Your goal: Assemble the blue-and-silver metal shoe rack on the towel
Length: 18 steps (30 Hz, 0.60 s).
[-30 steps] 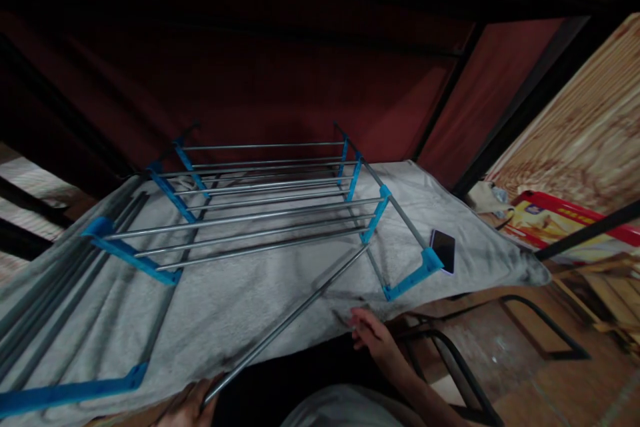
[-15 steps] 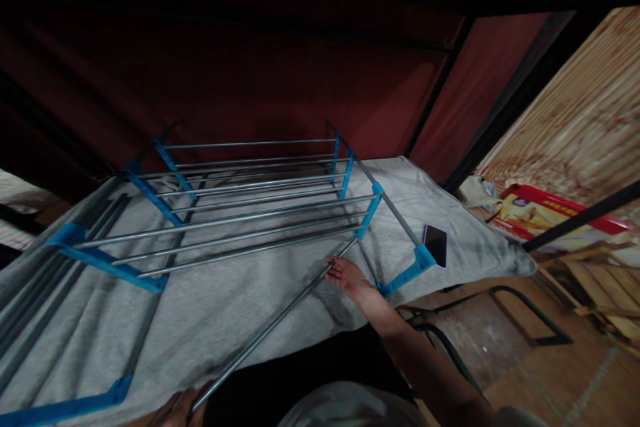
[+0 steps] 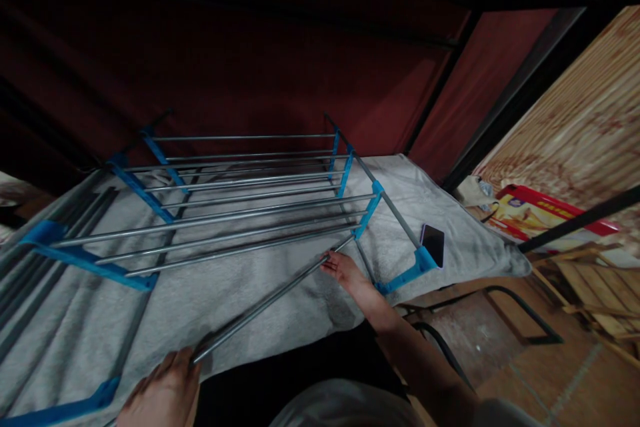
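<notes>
A thin grey metal tube (image 3: 265, 305) runs slantwise across the near side of the cloth. Its lower end is in my left hand (image 3: 163, 387), whose fingers are closed round it at the bottom left. Closer to the far end, my right hand (image 3: 345, 273) grips the same tube with thumb and fingers. Beyond both hands lies a rack (image 3: 225, 213) of grey tubes joined by blue plastic brackets (image 3: 90, 262). The tube's far tip comes close to the rack's right side; whether it touches there I cannot tell.
Grey cloth (image 3: 240, 293) covers the surface under the rack. A phone (image 3: 433, 245) lies right of it. Several loose tubes (image 3: 55, 280) lie at left. Dark red panels (image 3: 250, 73) stand behind. A red and yellow box (image 3: 545, 213) and a chair frame (image 3: 525, 310) are at right.
My left hand has risen into fuller view, lifting the tube's near end so it lies flatter. The right hand keeps its hold, shifted slightly left. The view has shifted a little.
</notes>
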Tool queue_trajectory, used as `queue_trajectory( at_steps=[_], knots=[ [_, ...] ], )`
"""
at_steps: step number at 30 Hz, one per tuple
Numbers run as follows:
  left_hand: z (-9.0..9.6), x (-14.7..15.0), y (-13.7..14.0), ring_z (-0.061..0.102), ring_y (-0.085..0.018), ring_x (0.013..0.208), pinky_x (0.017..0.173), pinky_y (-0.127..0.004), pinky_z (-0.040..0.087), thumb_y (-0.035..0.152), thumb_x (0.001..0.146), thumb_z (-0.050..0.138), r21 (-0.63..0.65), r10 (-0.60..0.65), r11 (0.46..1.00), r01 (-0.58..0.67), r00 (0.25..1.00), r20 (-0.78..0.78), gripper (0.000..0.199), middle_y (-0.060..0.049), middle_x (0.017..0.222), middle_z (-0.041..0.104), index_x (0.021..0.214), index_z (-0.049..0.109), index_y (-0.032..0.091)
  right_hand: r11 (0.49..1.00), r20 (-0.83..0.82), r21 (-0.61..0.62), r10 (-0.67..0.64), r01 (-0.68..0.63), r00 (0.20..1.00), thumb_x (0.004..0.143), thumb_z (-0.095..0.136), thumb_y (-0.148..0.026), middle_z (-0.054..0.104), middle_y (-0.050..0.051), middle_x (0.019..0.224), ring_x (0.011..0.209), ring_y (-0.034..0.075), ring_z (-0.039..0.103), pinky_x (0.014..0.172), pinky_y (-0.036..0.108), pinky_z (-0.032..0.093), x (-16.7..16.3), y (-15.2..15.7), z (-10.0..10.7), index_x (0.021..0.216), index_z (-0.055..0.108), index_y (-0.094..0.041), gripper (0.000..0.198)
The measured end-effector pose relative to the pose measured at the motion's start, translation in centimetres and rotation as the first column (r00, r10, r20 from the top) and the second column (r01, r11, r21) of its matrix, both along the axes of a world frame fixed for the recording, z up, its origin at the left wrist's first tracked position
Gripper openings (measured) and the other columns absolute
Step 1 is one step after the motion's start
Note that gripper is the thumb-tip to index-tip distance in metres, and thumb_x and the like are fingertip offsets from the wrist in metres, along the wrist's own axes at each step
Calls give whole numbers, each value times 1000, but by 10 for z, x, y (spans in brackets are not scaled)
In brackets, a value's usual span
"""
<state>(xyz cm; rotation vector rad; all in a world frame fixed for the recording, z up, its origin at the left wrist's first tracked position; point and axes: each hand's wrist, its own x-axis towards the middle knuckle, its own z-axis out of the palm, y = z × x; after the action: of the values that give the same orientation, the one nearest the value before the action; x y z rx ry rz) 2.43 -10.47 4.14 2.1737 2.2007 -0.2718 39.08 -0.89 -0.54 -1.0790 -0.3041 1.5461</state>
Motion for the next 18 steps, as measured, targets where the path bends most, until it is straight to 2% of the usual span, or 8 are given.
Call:
queue_trajectory(
  at_steps=[4,8,11,15,18],
  knots=[
    [3,12,3,73,-27,89,82,-36,53,26,105,31,48,-8,999,8,1000,0,42,-10,108,76,116,70,15,998,-11,-50,-36,36,999,81,71,-22,68,2,78,78,17,64,82,31,54,1,7,-8,79,64,-19,8],
    [2,21,5,73,-26,91,84,-36,51,27,105,36,50,49,998,-48,999,-16,36,-8,108,75,117,69,15,998,-23,-61,-22,20,1000,82,68,-24,69,3,81,80,18,64,82,33,54,5,10,-13,80,65,-20,6],
    [3,29,6,72,-25,92,88,-37,50,24,104,40,71,39,997,-37,999,-37,32,-7,107,75,114,68,15,997,-25,-82,0,-2,1000,84,65,-25,68,3,81,79,17,63,81,33,54,7,9,-15,82,64,-20,5],
    [1,47,11,71,-26,95,92,-40,48,21,104,42,164,-55,984,67,996,-73,28,-7,103,74,111,69,15,997,-19,-82,4,-6,1000,83,61,-22,67,2,78,79,18,63,84,35,54,8,8,-14,82,63,-20,3],
    [-4,66,23,70,-28,94,86,-41,50,17,103,41,191,-148,970,153,988,-39,30,-8,99,72,107,70,15,998,-6,-58,-4,4,1000,81,61,-22,70,3,82,85,19,64,89,37,53,9,8,-15,84,64,-19,5]
  ],
)
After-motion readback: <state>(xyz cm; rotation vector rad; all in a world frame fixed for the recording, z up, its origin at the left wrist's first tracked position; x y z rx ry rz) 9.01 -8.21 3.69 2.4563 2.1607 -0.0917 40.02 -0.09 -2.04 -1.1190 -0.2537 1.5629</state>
